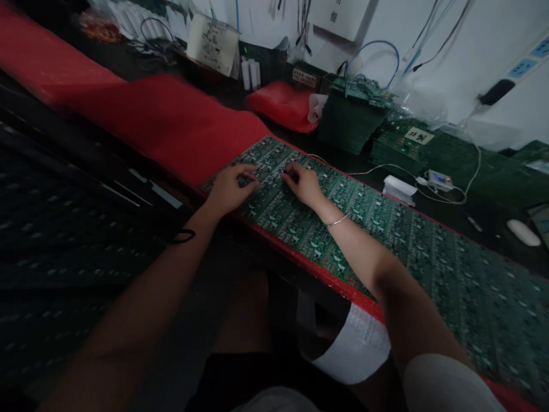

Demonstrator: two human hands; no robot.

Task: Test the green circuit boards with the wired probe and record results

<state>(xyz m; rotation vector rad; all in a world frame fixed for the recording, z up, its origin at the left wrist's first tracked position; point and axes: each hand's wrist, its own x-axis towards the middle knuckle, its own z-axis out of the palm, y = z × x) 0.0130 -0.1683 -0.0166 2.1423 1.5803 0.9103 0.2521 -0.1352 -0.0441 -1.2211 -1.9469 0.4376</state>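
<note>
A long row of green circuit boards (306,220), crowded with small parts, lies along the red-covered bench under both hands. Over its left end is my left hand (231,187), its thumb and fingers curved with a gap between the tips, and nothing visible in it. My right hand (303,182) is a short way to the right, low over the boards. Its thumb and forefinger are pinched together; whatever is between them is too small and dark to make out.
Red sheeting (171,123) covers the bench to the left. Behind stand stacked green boards (351,117), a red bag (278,100) and a small white box (438,180) with a cable. A white sheet (358,346) hangs at the front edge. More boards (64,269) lie at lower left.
</note>
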